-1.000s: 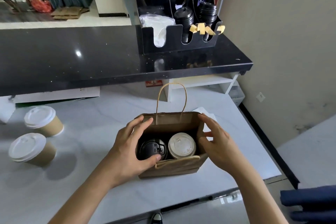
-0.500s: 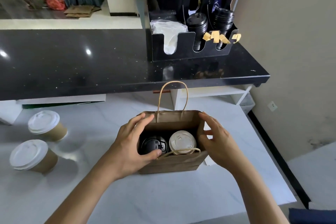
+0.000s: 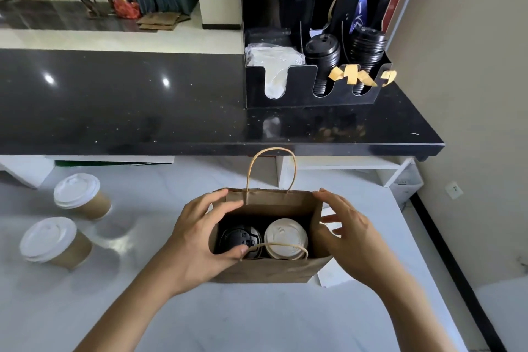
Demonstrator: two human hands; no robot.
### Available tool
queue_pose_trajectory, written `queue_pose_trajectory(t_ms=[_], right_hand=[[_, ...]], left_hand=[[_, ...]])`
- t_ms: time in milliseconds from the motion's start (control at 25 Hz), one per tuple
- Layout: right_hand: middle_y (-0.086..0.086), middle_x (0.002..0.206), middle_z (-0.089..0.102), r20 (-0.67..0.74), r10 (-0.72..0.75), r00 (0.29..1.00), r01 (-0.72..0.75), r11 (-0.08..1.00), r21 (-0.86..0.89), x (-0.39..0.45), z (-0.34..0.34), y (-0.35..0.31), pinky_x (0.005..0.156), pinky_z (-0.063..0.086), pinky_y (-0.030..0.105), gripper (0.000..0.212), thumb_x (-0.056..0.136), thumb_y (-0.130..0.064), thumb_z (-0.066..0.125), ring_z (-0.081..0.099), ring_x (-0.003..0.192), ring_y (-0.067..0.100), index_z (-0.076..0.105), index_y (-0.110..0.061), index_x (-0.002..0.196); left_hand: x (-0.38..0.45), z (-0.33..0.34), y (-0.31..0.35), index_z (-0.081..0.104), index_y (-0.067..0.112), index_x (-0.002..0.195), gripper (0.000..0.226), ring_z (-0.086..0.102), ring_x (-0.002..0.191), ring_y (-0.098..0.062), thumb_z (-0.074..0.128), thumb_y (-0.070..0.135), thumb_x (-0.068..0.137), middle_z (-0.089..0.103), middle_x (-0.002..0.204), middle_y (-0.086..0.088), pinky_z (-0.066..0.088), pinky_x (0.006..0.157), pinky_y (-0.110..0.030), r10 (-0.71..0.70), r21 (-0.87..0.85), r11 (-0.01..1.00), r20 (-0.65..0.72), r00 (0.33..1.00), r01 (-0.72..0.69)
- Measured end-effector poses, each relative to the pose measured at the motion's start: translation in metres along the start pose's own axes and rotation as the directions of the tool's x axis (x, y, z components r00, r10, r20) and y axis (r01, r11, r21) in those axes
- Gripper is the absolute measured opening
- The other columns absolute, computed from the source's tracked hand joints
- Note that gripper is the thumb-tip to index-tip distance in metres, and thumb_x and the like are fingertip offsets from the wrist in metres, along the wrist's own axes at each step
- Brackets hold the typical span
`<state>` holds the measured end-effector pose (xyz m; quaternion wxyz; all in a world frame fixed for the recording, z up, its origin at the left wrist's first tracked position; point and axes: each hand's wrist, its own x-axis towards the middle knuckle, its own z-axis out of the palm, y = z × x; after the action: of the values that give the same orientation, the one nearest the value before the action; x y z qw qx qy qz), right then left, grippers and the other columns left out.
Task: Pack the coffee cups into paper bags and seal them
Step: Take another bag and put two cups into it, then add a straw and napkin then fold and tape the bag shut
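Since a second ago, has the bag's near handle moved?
Yes: the near handle swung off the paper bag's front wall toward the black counter, now over both lids.

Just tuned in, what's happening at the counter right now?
A person is packing coffee cups. A brown paper bag stands open on the white counter with a black-lidded cup and a white-lidded cup inside. The left hand grips the bag's left wall, thumb at the near rim; the right hand rests open against its right side. The bag is not yet sealed. Two more white-lidded cups wait to the left.
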<state>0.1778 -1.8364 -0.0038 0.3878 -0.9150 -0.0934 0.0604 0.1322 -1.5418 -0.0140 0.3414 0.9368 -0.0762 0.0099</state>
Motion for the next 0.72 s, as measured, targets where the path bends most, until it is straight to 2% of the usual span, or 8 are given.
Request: queue_pose_trajectory(t_ms=[160,280,400,560,720], right_hand=[[-0.043,0.125,0.045,-0.047,-0.05,0.998,0.048,0.998,-0.035,0.004,-0.015,-0.012,0.079,0.046,0.009,0.05,0.097,-0.027,0.058,0.051,0.11,-0.019,0.044,-0.05,0.139],[-0.035,0.123,0.051,-0.082,-0.1,0.992,0.096,0.994,-0.05,0.017,-0.028,-0.023,0.082,0.046,0.01,0.048,0.099,-0.027,0.056,0.051,0.111,-0.017,0.044,-0.049,0.139],[-0.036,0.114,0.049,-0.098,-0.152,0.984,0.144,0.986,-0.089,0.034,-0.044,-0.039,0.079,0.041,0.004,0.046,0.1,-0.028,0.053,0.047,0.104,-0.026,0.043,-0.049,0.139],[-0.027,0.114,0.061,-0.173,-0.223,0.959,0.215,0.975,-0.06,0.062,-0.064,-0.064,0.084,0.045,0.009,0.039,0.101,-0.032,0.056,0.056,0.101,-0.015,0.053,-0.043,0.138],[-0.03,0.103,0.063,-0.253,-0.308,0.917,0.305,0.951,-0.053,0.094,-0.088,-0.092,0.079,0.049,0.006,0.032,0.1,-0.029,0.061,0.059,0.097,-0.015,0.063,-0.033,0.131]], left_hand=[[0.003,-0.009,0.013,0.048,0.05,0.14,0.063,0.017,0.146,0.003,0.068,0.062,0.081,0.028,0.148,0.037,0.026,0.109,-0.01,0.032,0.042,0.999,-0.064,0.997,-0.03],[0.013,-0.018,0.028,0.046,0.051,0.141,0.055,0.023,0.142,0.006,0.066,0.053,0.09,0.033,0.145,0.036,0.026,0.107,-0.012,0.07,0.061,0.996,-0.114,0.991,-0.063],[0.03,-0.03,0.044,0.045,0.046,0.143,0.053,0.031,0.14,0.003,0.067,0.042,0.094,0.039,0.145,0.032,0.025,0.108,-0.009,0.123,0.077,0.991,-0.182,0.976,-0.11],[0.063,-0.057,0.073,0.049,0.044,0.141,0.046,0.038,0.134,0.003,0.064,0.038,0.097,0.047,0.135,0.035,0.028,0.101,-0.002,0.175,0.07,0.984,-0.253,0.951,-0.162],[0.1,-0.084,0.103,0.049,0.047,0.138,0.044,0.04,0.128,0.009,0.058,0.042,0.095,0.048,0.131,0.037,0.034,0.095,-0.002,0.245,0.084,0.969,-0.294,0.924,-0.231]])
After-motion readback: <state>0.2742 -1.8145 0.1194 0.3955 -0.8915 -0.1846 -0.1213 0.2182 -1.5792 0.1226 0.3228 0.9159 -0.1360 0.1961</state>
